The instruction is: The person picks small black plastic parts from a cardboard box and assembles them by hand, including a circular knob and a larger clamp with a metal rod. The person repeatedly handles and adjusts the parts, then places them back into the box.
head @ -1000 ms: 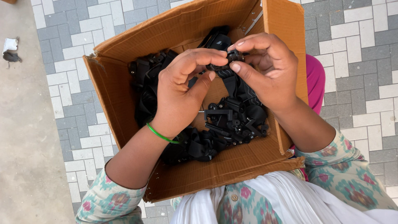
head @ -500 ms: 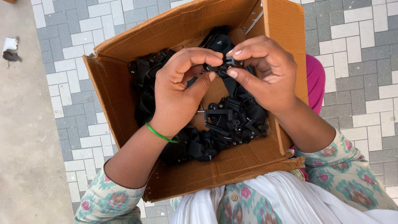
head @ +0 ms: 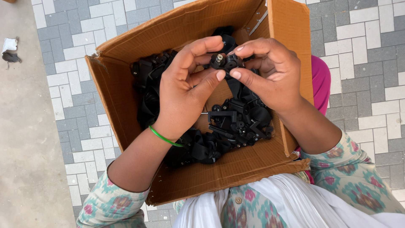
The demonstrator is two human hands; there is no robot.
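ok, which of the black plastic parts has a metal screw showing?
The small black part pinched between the left hand and right hand above the cardboard box; a silvery screw head shows on top. The loose parts below show none.

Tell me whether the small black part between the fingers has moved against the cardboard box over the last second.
No, hardly: the small black part stays pinched by left hand and right hand over the far end of the cardboard box.

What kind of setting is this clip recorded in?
Probably an outdoor paved yard used for informal hand assembly: grey paving blocks underfoot, and a cardboard box of black plastic parts on the person's lap.
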